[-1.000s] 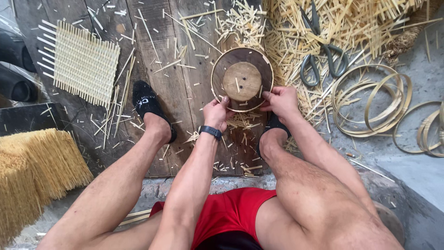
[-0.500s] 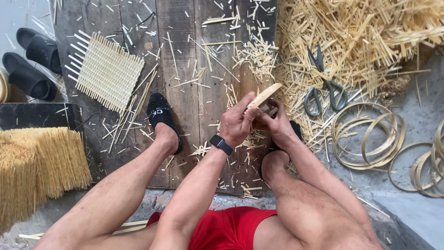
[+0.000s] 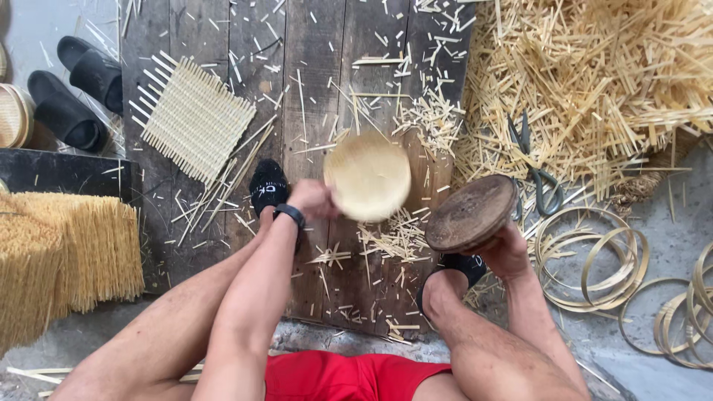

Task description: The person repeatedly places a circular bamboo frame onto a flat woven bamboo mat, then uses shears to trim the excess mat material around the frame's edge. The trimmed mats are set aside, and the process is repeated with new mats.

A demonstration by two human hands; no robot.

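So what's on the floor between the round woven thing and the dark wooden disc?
Head view: loose bamboo scraps on the wooden planks, between woven disc and dark disc.

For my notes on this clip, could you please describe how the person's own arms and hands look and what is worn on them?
Both arms are bare to as far up as the view shows, with no sleeves. The left hand and the right hand wear no gloves, and no rings can be made out. The left wrist carries a black band, like a watch or fitness strap. The right wrist shows nothing worn.

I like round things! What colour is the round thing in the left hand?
Pale straw yellow. The round woven piece in the left hand shows, slightly blurred, in the head view.
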